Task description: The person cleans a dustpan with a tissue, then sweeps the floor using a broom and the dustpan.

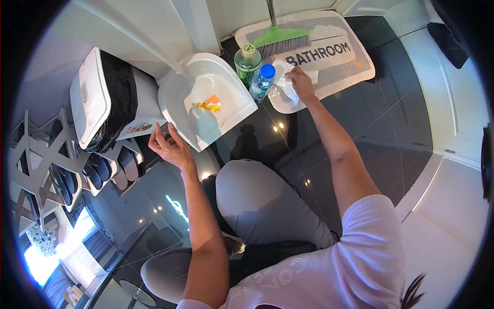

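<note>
My right hand (301, 82) is closed on a crumpled white and clear wrapper (286, 88) above the edge of the bathroom mat (334, 64). Just left of it stand a clear bottle with a blue cap (262, 83) and a green-tinted bottle (247, 64). My left hand (172, 147) is held with fingers apart and nothing in it, near the front left edge of a white dustpan (234, 110). Inside the dustpan lies an orange and yellow wrapper (210, 104).
A green broom head (280, 36) rests on the mat. To the left are a white bin (91, 98) with a black liner and a rack (67, 159) holding slippers. A white door (442, 92) is at the right. The floor (381, 121) is dark, glossy tile.
</note>
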A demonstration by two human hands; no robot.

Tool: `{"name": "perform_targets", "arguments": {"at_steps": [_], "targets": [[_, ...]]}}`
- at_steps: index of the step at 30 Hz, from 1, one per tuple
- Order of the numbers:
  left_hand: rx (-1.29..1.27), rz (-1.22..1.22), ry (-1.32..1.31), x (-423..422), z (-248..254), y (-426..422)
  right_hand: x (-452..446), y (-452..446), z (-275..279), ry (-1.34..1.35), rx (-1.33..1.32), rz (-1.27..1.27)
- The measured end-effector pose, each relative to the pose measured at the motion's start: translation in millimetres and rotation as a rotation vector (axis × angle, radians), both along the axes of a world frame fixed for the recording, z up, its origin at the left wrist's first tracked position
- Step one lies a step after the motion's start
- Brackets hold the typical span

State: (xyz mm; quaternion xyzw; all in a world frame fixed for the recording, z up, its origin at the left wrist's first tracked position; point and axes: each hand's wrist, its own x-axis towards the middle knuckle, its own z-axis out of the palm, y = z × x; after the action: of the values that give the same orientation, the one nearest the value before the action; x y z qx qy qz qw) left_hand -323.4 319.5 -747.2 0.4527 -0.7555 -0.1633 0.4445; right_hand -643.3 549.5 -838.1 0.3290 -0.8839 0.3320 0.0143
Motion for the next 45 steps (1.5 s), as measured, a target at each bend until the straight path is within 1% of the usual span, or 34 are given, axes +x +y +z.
{"name": "perform_targets", "arguments": {"at_steps": [2,4,6,7,9,10,11,13,14,15,16,17,18,19,20,21,22,23,24,25,26,27,28,30,31,33,34,36,37,39,40,42,43,45], "targets": [[-0.059,-0.067,0.041,-10,11,12,8,-1,-9,0.051,0.027,0.114],[-0.059,-0.112,0.045,-23,19,28,23,0,3,0.044,0.068,0.117],[-0.077,-0.314,0.074,-38,24,44,31,2,4,0.220,0.165,0.152],[-0.108,-0.387,0.063,-46,27,52,29,2,1,0.215,0.161,0.151],[-0.062,-0.528,0.065,-59,32,64,14,3,-20,0.110,0.018,0.107],[-0.068,-0.585,0.041,-64,32,68,7,5,-28,0.105,0.014,0.103],[-0.069,-0.588,0.036,-69,32,73,2,5,-30,0.092,-0.027,0.075],[0.048,-0.817,0.022,-80,32,83,-6,7,-34,0.077,-0.069,0.048],[-0.008,-0.965,-0.015,-87,29,86,-10,8,-29,0.088,-0.024,0.073],[0.007,-1.129,-0.027,-97,31,95,-14,8,-24,0.099,0.020,0.100],[-0.097,-1.259,-0.074,-108,32,102,-13,10,-20,0.097,0.018,0.101],[-0.095,-1.406,-0.215,-117,24,108,-12,12,-17,0.094,0.086,0.076],[-0.097,-1.404,-0.217,-126,15,115,-9,14,-11,0.091,0.155,0.051],[-0.231,-1.434,-0.405,-135,8,123,-8,16,-5,0.091,0.153,0.052],[-0.366,-1.453,-0.592,-144,-3,129,-5,19,4,0.041,0.230,0.072],[-0.366,-1.452,-0.590,-153,-21,132,-3,22,10,-0.008,0.310,0.092],[-0.497,-1.344,-0.747,-163,-45,135,-1,28,11,-0.004,0.313,0.091],[-0.625,-1.223,-0.896,-173,-64,137,-3,36,9,-0.018,0.296,0.204],[-0.628,-1.220,-0.887,-182,-75,137,-6,43,4,-0.031,0.278,0.317],[-0.525,-1.156,-0.980,-191,-85,138,-13,47,0,-0.089,0.278,0.421],[-0.422,-1.086,-1.067,-199,-96,138,-14,50,-4,-0.077,0.281,0.421],[-0.197,-0.987,-0.892,-204,-109,141,-10,51,-7,-0.059,0.236,0.410],[-0.202,-0.981,-0.884,-207,-122,144,-6,51,-10,-0.043,0.189,0.400],[-0.296,-0.938,-0.980,-214,-124,149,-3,54,-16,-0.038,0.130,0.396],[-0.298,-0.937,-0.977,-216,-126,148,-1,56,-20,-0.044,0.071,0.379],[0.015,-0.968,-0.871,-222,-111,142,2,54,-24,-0.043,0.009,0.353],[0.015,-0.966,-0.874,-222,-103,141,2,53,-24,-0.044,0.007,0.355],[0.062,-0.978,-0.753,-222,-100,140,2,52,-19,0.085,0.028,0.380],[0.061,-0.979,-0.755,-224,-98,140,1,49,-16,0.084,0.027,0.379],[0.081,-0.872,-0.220,-236,-102,140,-4,45,-13,0.022,0.059,0.389],[0.082,-0.869,-0.217,-243,-104,142,-8,44,-10,0.023,0.061,0.392],[0.365,-0.747,-0.088,-252,-103,147,-12,43,-4,-0.043,0.141,0.490],[0.366,-0.743,-0.087,-251,-103,147,-13,42,-1,-0.043,0.142,0.494],[0.525,-0.756,-0.173,-249,-114,149,-12,41,6,-0.257,0.101,0.496]]}}
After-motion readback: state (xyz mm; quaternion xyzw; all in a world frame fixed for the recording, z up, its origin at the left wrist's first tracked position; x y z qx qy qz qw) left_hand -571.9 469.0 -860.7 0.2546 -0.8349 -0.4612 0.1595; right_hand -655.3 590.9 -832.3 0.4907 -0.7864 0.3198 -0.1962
